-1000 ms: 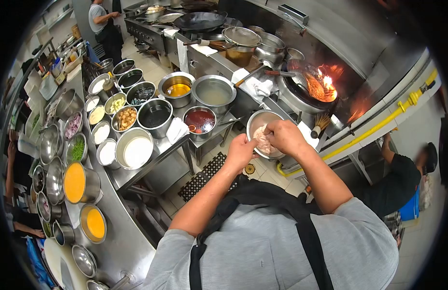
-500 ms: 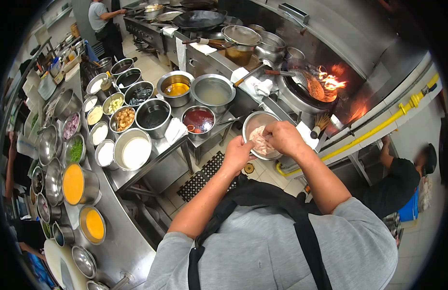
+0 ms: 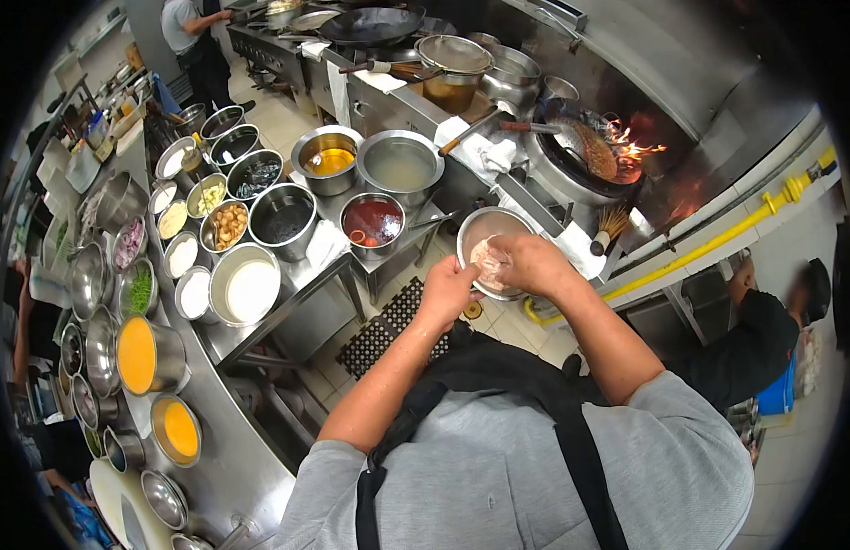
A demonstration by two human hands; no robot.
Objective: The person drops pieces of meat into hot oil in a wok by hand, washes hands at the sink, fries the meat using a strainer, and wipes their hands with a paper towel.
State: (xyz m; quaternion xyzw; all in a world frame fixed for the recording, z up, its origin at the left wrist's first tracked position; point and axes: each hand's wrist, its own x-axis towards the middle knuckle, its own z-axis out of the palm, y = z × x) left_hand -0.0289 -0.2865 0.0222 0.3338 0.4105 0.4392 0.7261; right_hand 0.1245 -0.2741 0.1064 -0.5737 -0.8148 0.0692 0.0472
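- While your left hand (image 3: 449,286) cups the near rim of the steel bowl (image 3: 475,227) from below, keep that grip firm, since the bowl appears to hang over the floor mat (image 3: 388,328) with no counter directly under it.
- Your right hand (image 3: 527,263) is curled over the bowl, its fingers closed on the pale raw meat (image 3: 485,257); whether they pinch one piece or knead the whole mass cannot be told from this view.
- Work the meat low inside the bowl, below the rim, so that loose bits fall back in and not onto the mat.
- Turn the bowl a little with the left hand as the right hand works, so every piece gets handled evenly.
- Keep both forearms clear of the flaming wok (image 3: 585,156) just beyond the bowl, and of the ladle (image 3: 544,130) resting across it.
- Keep raw-meat fingers away from the white cloth (image 3: 484,154) and the pot of red sauce (image 3: 372,222) on the stand to your left; they lie near enough to be touched by accident.
- Mind the person crouched low at your right (image 3: 764,325) before you step or swing the bowl that way.
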